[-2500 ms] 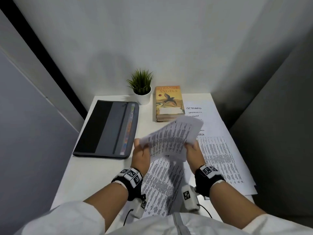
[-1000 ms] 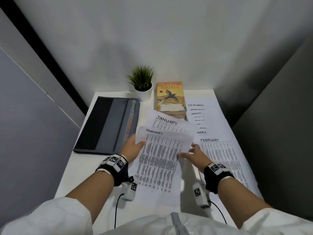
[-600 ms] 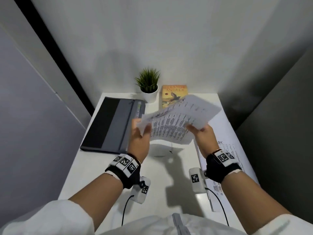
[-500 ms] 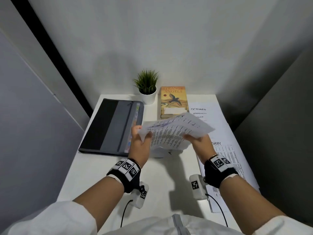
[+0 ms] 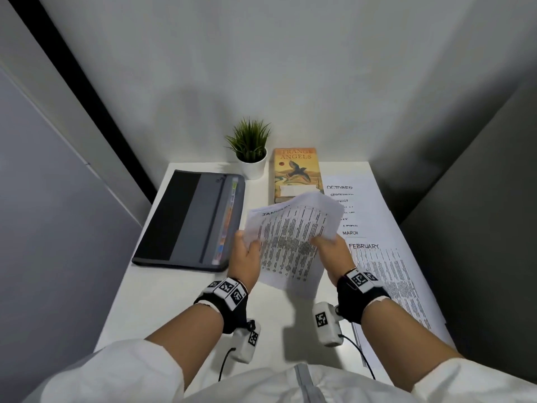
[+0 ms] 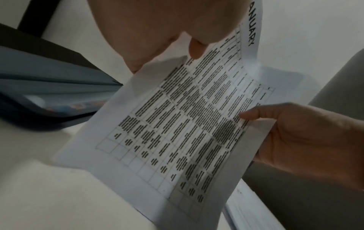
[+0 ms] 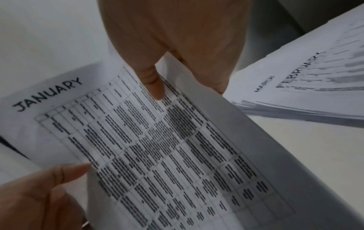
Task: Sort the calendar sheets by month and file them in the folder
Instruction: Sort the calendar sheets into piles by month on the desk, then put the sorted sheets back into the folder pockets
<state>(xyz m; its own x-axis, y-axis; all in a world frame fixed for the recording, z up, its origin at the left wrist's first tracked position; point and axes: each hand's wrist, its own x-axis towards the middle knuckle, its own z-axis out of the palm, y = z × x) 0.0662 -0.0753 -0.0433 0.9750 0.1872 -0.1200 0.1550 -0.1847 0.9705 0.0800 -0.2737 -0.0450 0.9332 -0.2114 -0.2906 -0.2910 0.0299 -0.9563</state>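
At a white desk (image 5: 180, 301) set in a grey-walled booth, we see a person in white sleeves holding up the JANUARY sheets (image 5: 293, 242) with both hands, clear of the desk top. The left hand (image 5: 245, 257) pinches the left edge, thumb on the printed face and fingers curled behind the paper; the right hand (image 5: 331, 251) grips the right edge the same way, its thumb (image 7: 151, 84) pressing on the printed grid. We make out at least 2 sheets in the grip, the front one bowed and its top edge curling away from us, with the heading JANUARY readable in both wrist views. How many sheets there are in all we cannot tell.

The grey and black folder (image 5: 189, 222) lies flat on the left part of the desk, just beside the left hand, coloured tabs showing along its right side; whether it is zipped we cannot tell. On the right part of the desk lies a fanned stack of calendar sheets (image 5: 380, 257), FEBRUARY uppermost and nearest, with MARCH and further headings stepping back to OCTOBER at the far end.

At the back of the desk stand a small potted plant (image 5: 250, 149) in a white pot and, just beside it, a book (image 5: 296, 173) with a bird on its orange cover. The top edge of the held sheets overlaps the book's near end in the head view.
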